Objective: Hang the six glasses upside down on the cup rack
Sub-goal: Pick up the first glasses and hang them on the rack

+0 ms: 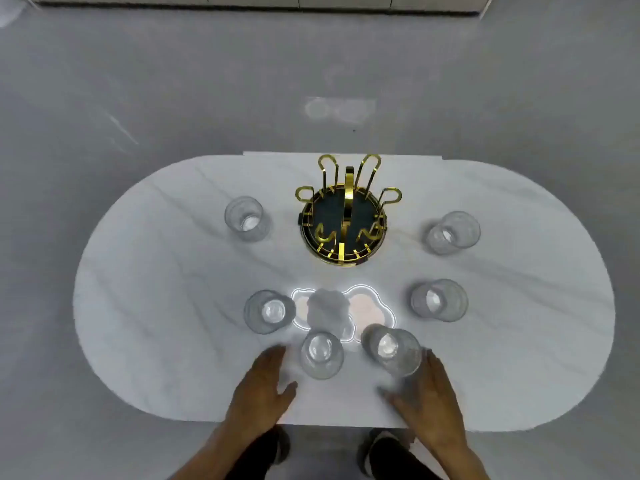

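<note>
A gold wire cup rack [342,216] with a dark round base stands at the back middle of the white oval table [166,271], and its hooks are bare. Several clear glasses stand upright around it, among them one at far left [246,218], one at far right [453,233] and one at mid right [439,300]. Nearest me are a glass [321,355] and another glass [393,349]. My left hand [265,386] lies open just left of the first. My right hand [427,393] is open, its fingers beside the second; contact is unclear.
Another glass [269,311] stands left of a bright light reflection [343,311] on the tabletop. Grey floor surrounds the table. My feet show below the table's front edge [346,426].
</note>
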